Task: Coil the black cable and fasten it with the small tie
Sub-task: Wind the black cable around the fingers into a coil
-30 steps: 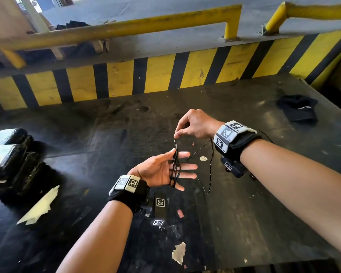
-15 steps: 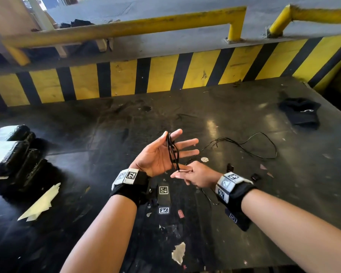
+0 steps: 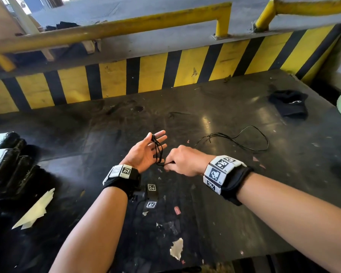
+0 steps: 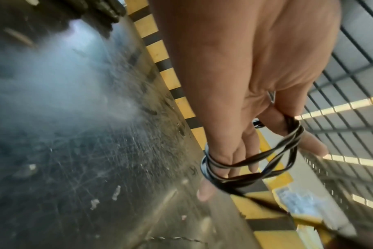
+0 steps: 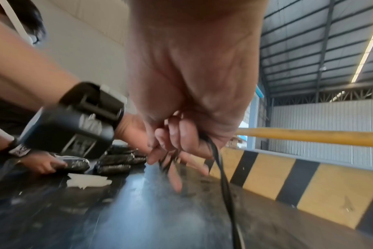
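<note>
My left hand (image 3: pixel 144 154) is held palm up above the dark table (image 3: pixel 215 194), fingers straight and spread. The black cable (image 3: pixel 158 149) is wound in crossed loops between the thumb side and the little finger, which the left wrist view shows close up as several strands of cable (image 4: pixel 256 160). My right hand (image 3: pixel 182 161) sits just right of the left palm and pinches the cable at the lower end of the loops. From this pinch a strand of cable (image 5: pixel 224 185) runs down. The loose remainder (image 3: pixel 242 137) lies on the table to the right. A thin twisted wire (image 4: pixel 175 238) lies on the table.
Black wrapped bundles (image 3: pixel 10 160) are stacked at the left edge, with a pale paper scrap (image 3: pixel 35 209) near them. A black cloth (image 3: pixel 287 104) lies at the back right. A yellow-and-black striped kerb (image 3: pixel 165 75) bounds the far side. Another person's hand (image 5: pixel 43 163) rests by the bundles.
My right hand came down from above the left fingers to the lower edge of the left palm, carrying the cable round. The left hand tilted its fingers up and away.
</note>
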The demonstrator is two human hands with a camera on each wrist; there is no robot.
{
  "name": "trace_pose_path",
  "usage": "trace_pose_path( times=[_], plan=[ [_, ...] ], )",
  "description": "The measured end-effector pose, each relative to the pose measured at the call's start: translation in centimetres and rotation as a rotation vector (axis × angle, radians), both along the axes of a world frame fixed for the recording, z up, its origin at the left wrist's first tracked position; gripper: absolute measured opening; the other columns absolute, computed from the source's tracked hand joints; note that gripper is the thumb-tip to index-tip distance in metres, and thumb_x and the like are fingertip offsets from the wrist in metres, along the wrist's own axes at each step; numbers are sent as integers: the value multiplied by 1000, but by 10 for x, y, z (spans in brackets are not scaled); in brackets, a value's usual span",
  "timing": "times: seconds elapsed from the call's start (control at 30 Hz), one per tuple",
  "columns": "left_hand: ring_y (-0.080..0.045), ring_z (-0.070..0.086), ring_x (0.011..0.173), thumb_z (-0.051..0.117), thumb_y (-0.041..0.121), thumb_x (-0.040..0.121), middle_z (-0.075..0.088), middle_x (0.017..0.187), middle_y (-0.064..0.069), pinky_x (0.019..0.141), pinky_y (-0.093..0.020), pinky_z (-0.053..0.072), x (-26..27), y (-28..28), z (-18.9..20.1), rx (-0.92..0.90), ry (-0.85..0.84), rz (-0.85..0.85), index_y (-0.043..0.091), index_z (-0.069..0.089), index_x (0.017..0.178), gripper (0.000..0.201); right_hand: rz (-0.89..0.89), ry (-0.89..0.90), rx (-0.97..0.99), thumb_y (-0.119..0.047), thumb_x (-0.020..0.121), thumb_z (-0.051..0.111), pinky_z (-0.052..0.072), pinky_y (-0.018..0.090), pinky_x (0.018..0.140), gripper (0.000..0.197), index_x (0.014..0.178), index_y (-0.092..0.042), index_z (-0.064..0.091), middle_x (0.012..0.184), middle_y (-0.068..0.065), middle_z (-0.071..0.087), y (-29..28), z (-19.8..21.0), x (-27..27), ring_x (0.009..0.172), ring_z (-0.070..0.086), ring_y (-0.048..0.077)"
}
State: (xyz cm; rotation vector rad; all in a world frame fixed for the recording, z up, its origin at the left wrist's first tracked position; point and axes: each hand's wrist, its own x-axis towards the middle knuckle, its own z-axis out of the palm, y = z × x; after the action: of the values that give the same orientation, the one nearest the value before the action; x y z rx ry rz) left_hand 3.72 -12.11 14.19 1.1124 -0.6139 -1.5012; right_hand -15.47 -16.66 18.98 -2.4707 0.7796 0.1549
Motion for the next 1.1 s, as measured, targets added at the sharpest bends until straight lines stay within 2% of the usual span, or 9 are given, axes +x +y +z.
trace_pose_path(
  times=[0.07, 0.13, 0.27, 0.37, 0.57, 0.83, 0.93, 1.0, 1.1],
  plan=[
    [-29, 61, 115, 39, 46, 105, 66, 133, -7, 83, -49, 53, -2, 2, -5, 30, -13, -58, 22, 66, 132, 46, 3, -15, -77, -39, 99, 59, 48, 37, 79, 21, 104, -29, 77, 100, 0, 66, -5, 18, 2, 93, 64, 25],
    [-30, 60, 111, 40, 46, 105, 70, 117, -7, 82, -49, 47, -5, 6, -9, 65, -22, -135, 20, 69, 126, 44, -10, -35, -180, -41, 97, 61, 43, 34, 77, 20, 109, -30, 75, 113, 2, 69, -16, 33, 4, 102, 65, 27],
    [-27, 47, 140, 38, 48, 104, 57, 148, -3, 93, -53, 43, -10, 14, -14, 138, -50, -298, 22, 64, 135, 48, -31, -71, -273, -41, 90, 72, 41, 31, 74, 13, 98, -32, 78, 100, -4, 69, -39, 57, 8, 92, 66, 20],
    [-28, 44, 144, 34, 47, 105, 52, 153, -3, 104, -60, 36, -17, 22, -14, 137, -5, -384, 24, 66, 134, 48, -51, -93, -292, -43, 81, 81, 44, 29, 69, 13, 87, -31, 80, 86, -11, 71, -51, 68, 14, 77, 65, 12],
    [-32, 39, 147, 41, 47, 101, 46, 157, -10, 110, -70, 25, -30, 28, -2, 79, 109, -427, 22, 67, 132, 47, -51, -133, -265, -47, 74, 85, 48, 29, 67, 16, 83, -35, 80, 87, -13, 74, -68, 58, 21, 85, 69, 13],
    [-39, 35, 148, 32, 43, 106, 38, 161, -16, 112, -75, 17, -33, 30, 13, -46, 240, -408, 18, 67, 128, 48, -131, -359, 79, -31, 82, 84, 44, 8, 55, 9, 88, -24, 85, 81, -7, 79, -77, 21, 8, 65, 63, -10],
    [-40, 31, 150, 31, 44, 106, 34, 163, -16, 111, -75, 20, -33, 27, 24, -114, 276, -406, 18, 61, 135, 50, -244, -451, 364, -17, 92, 75, 51, 15, 69, 8, 92, -18, 83, 81, -7, 79, -73, -5, -4, 73, 67, -5],
    [-40, 27, 151, 30, 42, 106, 31, 164, -17, 111, -76, 17, -35, 23, 33, -168, 305, -405, 19, 64, 131, 48, -317, -483, 472, -6, 93, 71, 49, 15, 67, 14, 88, -15, 80, 70, -13, 75, -63, -26, -10, 65, 65, -7],
    [-42, 22, 152, 28, 41, 106, 25, 165, -18, 113, -74, 15, -40, 16, 43, -239, 337, -404, 19, 64, 129, 48, -350, -449, 486, -20, 94, 74, 42, 17, 61, 16, 79, -18, 78, 58, -14, 67, -41, -51, -14, 57, 56, -4]
  ],
)
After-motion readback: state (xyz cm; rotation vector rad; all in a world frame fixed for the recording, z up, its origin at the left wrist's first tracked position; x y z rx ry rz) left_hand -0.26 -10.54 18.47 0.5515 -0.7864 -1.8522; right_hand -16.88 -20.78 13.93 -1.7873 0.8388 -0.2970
